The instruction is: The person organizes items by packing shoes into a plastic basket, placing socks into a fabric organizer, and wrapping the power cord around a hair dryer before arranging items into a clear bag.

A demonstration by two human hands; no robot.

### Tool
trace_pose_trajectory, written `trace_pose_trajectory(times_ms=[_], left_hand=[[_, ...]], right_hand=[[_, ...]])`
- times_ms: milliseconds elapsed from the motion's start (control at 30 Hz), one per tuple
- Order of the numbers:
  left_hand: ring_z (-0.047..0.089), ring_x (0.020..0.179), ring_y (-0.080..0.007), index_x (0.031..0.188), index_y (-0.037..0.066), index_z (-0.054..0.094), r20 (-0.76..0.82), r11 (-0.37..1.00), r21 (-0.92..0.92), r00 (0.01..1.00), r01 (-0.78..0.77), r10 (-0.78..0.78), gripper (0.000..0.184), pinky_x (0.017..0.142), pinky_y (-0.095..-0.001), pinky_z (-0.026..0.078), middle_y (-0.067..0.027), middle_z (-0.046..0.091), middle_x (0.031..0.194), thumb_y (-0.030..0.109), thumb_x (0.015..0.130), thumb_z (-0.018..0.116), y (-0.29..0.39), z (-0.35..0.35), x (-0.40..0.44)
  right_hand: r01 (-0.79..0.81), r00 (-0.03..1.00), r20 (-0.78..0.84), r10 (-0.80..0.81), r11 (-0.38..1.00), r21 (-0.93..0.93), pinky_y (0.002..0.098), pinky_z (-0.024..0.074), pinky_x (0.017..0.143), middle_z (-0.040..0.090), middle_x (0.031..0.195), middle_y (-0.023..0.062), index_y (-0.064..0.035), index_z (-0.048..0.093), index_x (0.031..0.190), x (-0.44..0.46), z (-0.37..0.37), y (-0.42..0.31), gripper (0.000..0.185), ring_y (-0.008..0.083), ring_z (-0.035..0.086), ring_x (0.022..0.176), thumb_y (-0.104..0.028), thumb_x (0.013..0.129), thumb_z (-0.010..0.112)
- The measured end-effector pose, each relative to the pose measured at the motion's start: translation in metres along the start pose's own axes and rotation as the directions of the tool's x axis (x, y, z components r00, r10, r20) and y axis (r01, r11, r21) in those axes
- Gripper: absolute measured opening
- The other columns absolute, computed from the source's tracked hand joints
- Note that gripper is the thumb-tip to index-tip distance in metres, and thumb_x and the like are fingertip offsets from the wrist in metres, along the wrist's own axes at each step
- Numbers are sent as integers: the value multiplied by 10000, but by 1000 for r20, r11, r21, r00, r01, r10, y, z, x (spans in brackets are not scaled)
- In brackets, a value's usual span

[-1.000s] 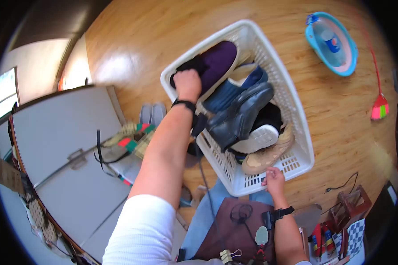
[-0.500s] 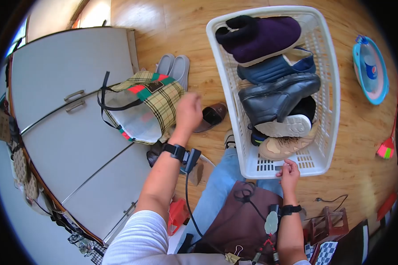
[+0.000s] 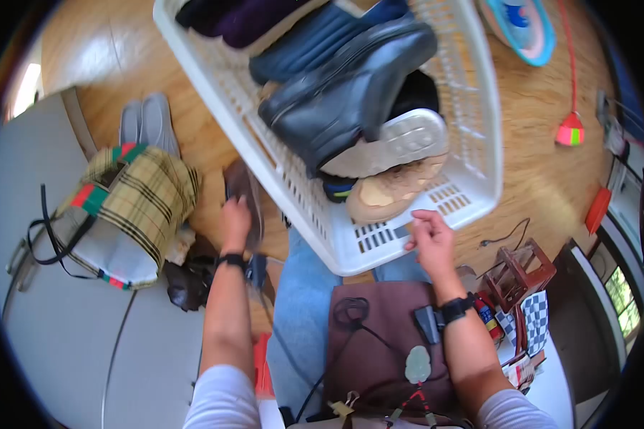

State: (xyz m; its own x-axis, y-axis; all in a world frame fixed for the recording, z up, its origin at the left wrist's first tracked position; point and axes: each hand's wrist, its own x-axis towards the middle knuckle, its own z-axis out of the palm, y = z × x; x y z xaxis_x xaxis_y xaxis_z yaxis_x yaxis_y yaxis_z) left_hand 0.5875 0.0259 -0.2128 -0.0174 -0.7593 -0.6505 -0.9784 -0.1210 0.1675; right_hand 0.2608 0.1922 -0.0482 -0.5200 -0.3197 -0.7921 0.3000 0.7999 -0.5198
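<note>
My left hand is closed on a brown shoe, its fingers at the shoe's opening. The shoe stands lengthwise beside the long wall of a white plastic basket. At the basket's near end, my right hand has its fingers curled over the rim. Inside the basket lie a purple shoe, a blue shoe, a black leather shoe and a beige shoe. One shoe there shows its pale sole.
A plaid bag lies left, near grey slippers and a pale cabinet. Far right are a blue basin and a pink-and-green brush. A wooden stool stands right of my right arm.
My left hand has moved from beside the plaid bag down to the brown shoe and taken hold of it. The view has turned and shifted; my right hand stays at the basket's near rim.
</note>
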Motion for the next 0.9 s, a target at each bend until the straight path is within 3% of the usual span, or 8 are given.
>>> trace_pose_trajectory(times_ms=[233, 300, 500, 600, 700, 767, 833, 900], left_hand=[[451, 453, -91, 719, -6, 547, 143, 837, -525, 986, 152, -89, 347, 429, -290, 382, -33, 495, 546, 276, 919, 521, 97, -220, -149], [413, 418, -38, 694, 28, 533, 122, 756, -651, 993, 71, 11, 341, 379, -213, 332, 26, 463, 545, 283, 921, 533, 132, -249, -175], [431, 382, -65, 794, 66, 548, 266, 509, -853, 936, 116, 232, 268, 338, -206, 303, 19, 499, 569, 296, 926, 510, 267, -225, -190], [449, 387, -87, 905, 34, 559, 253, 365, -927, 860, 84, 443, 267, 351, -216, 324, -7, 520, 583, 285, 941, 478, 324, -167, -161], [479, 408, -109, 937, 23, 544, 273, 277, -950, 821, 146, 501, 280, 353, -229, 363, -27, 541, 613, 293, 945, 468, 362, -104, -119], [523, 430, -136, 935, 24, 534, 440, 242, -898, 782, 368, 442, 277, 365, -242, 416, -48, 564, 646, 294, 940, 471, 383, -80, -93], [544, 446, -150, 928, 28, 531, 416, 288, -907, 769, 309, 485, 274, 372, -250, 435, -59, 574, 659, 295, 939, 472, 404, -66, -78], [581, 476, -176, 918, 33, 524, 388, 333, -913, 746, 234, 541, 271, 391, -261, 461, -86, 596, 682, 297, 938, 467, 413, -55, -67]], right_hand=[[129, 991, 2, -130, 980, 153, 215, 420, 426, 531, 605, -8, -21, 560, 985, 5, 1, 14, 128, 65, 526, 499, -101, 887, 542], [-96, 993, 75, 88, 988, 120, 219, 431, 434, 537, 626, -6, -23, 560, 987, -3, -2, -4, 129, 69, 529, 508, -99, 885, 540], [-52, 982, 191, 2, 965, 256, 235, 479, 501, 586, 809, 53, -41, 494, 1173, -18, -46, -32, 350, 126, 598, 674, -277, 916, 521], [-23, 951, 277, -137, 863, 504, 316, 454, 826, 526, 1103, 107, -64, 304, 1372, -30, -88, -66, 713, 170, 515, 1017, -534, 870, 490], [262, 909, 170, -381, 839, 477, 357, 449, 874, 507, 1182, 144, -43, 263, 1389, -1, -105, -58, 815, 243, 517, 1061, -461, 797, 635], [111, 951, 217, -220, 899, 424, 368, 394, 955, 457, 1259, 181, 3, 266, 1376, 20, -114, -62, 879, 271, 480, 1133, -376, 729, 725], [429, 903, 10, -429, 903, -25, 357, 386, 964, 460, 1268, 210, 30, 316, 1344, 47, -102, -51, 838, 274, 474, 1155, -265, 696, 757], [400, 916, -60, -396, 905, 143, 350, 403, 943, 501, 1230, 216, 31, 380, 1304, 66, -90, -48, 772, 270, 501, 1134, -239, 687, 758]])
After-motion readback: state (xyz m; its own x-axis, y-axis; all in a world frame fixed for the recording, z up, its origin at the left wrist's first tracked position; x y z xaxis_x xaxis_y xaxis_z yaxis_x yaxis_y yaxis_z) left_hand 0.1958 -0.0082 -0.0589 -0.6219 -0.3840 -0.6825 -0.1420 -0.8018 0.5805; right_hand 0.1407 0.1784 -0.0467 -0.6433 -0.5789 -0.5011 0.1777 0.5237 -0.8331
